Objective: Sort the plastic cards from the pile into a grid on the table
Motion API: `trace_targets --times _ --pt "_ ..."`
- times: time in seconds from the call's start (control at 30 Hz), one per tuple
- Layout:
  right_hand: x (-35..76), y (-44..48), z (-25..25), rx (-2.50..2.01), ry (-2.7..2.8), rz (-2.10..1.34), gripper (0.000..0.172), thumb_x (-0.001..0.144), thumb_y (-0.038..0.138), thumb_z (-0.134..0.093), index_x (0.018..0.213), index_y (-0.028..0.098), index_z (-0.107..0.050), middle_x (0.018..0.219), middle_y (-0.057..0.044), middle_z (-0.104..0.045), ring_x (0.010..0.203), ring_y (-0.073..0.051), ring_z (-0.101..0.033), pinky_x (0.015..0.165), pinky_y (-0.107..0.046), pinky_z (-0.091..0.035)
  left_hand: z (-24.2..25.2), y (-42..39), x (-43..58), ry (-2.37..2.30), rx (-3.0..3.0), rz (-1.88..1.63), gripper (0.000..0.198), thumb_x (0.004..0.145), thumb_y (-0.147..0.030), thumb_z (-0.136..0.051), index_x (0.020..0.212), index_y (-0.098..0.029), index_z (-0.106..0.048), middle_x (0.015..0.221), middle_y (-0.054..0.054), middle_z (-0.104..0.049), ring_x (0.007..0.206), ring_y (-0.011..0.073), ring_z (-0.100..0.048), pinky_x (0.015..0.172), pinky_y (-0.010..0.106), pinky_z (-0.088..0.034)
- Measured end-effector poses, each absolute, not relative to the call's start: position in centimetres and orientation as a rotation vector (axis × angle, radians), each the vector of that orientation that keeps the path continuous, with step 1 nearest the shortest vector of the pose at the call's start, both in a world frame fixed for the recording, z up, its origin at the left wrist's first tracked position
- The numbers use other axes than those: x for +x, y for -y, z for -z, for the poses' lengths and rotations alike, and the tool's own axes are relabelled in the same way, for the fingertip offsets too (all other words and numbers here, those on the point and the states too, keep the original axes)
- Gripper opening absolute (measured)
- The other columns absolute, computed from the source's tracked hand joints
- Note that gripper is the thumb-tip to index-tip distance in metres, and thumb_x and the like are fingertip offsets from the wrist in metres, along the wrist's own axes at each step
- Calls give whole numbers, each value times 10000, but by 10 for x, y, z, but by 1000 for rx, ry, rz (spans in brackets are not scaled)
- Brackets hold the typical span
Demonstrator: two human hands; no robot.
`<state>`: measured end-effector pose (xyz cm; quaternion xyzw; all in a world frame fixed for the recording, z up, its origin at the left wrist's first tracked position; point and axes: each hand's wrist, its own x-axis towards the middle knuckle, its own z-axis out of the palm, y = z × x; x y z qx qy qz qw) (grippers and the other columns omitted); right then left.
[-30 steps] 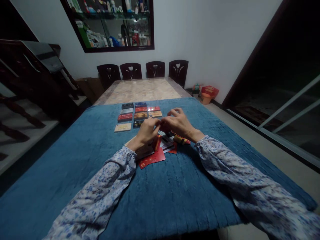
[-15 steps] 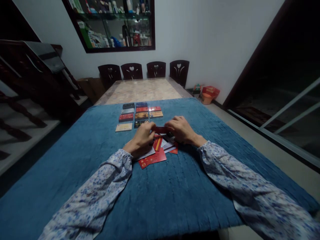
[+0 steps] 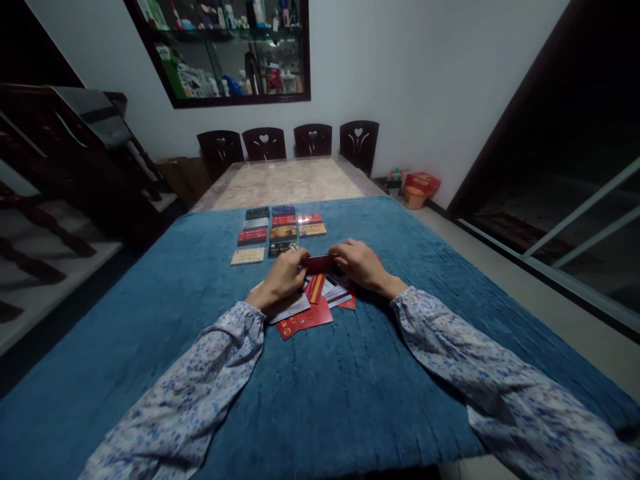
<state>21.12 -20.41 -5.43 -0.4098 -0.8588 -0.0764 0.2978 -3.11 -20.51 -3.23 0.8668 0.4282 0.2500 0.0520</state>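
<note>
Both my hands meet over a loose pile of cards on the blue cloth. My left hand and my right hand each pinch one end of a red card, held just above the pile. The pile under them mixes red and white cards, with one large red card sticking out toward me. Beyond my hands, several cards lie in neat rows, with a pale card at the near left of the rows.
The blue cloth covers the near part of a long marble-topped table. Dark chairs stand at its far end under a glass cabinet. A wooden staircase is on the left, orange containers by the wall on the right.
My hands drew apart a little and lowered, stretching the red card between them. The cards in rows have not moved.
</note>
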Motion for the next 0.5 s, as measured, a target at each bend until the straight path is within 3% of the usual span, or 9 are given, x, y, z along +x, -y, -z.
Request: trace_targets --times 0.23,0.5 --pt "206 209 53 -1129 2288 282 208 938 117 -579 1097 204 -681 920 -87 -747 875 -251 -579 735 -343 -368 38 207 -29 -1354 2694 -748 344 833 -69 -533 1148 -188 -605 944 82 -705 890 250 -670 850 358 -521" --pt "198 218 50 -1380 2305 288 312 948 137 -575 1247 189 -649 972 -92 -759 874 -250 -627 749 -332 -364 43 206 -27 -1478 2700 -658 334 910 -103 -472 1212 -199 -577 876 71 -686 823 252 -670 794 343 -511"
